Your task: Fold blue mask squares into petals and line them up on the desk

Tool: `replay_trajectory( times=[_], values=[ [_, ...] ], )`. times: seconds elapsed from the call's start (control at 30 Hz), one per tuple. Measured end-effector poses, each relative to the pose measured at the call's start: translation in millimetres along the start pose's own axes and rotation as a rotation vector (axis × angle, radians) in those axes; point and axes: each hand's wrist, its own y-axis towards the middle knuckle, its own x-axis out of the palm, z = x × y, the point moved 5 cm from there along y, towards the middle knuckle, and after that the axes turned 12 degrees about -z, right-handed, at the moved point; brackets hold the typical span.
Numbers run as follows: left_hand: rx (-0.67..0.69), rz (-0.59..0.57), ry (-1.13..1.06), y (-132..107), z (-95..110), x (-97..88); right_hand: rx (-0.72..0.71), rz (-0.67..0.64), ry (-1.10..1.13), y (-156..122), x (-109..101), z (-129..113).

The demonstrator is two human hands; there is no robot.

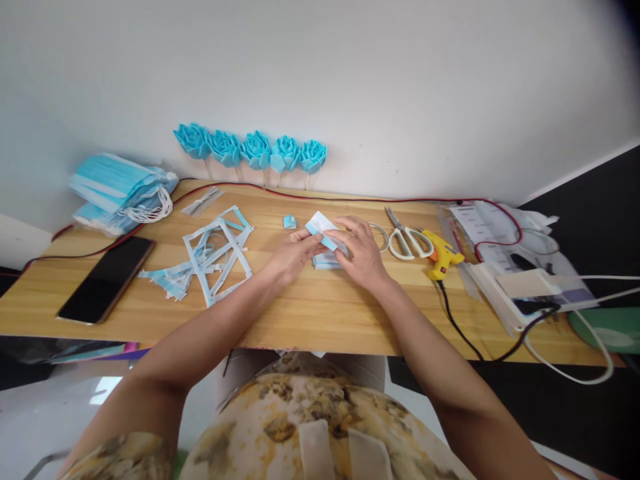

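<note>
My left hand (293, 253) and my right hand (361, 252) meet over the middle of the wooden desk (310, 313). Both pinch a small blue-and-white piece of mask fabric (320, 225), folded between the fingertips. Under my right hand lies a small stack of similar cut blue pieces (326, 262). A tiny folded blue bit (289, 221) sits just beyond my left hand.
Several blue fabric roses (255, 149) lean against the wall. A pile of face masks (120, 190) sits at far left, a phone (106, 279) nearer me, and mask trimmings (213, 257) between. Right of my hands lie scissors (407, 239), a yellow glue gun (443, 255), cables and papers (505, 233).
</note>
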Motion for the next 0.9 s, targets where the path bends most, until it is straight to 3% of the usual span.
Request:
replay_trajectory(
  times=[0.43,0.7,0.9],
  values=[
    [0.004,-0.030,0.002,0.2,-0.1,0.8,0.034,0.006,0.140,0.4,-4.4,-2.4],
    [0.063,0.003,0.099,1.8,2.4,0.2,0.347,0.070,0.692,-8.6,8.4,22.5],
    [0.070,0.028,0.169,-0.4,2.6,2.2,0.445,0.053,0.784,-7.7,12.8,24.4]
  ],
)
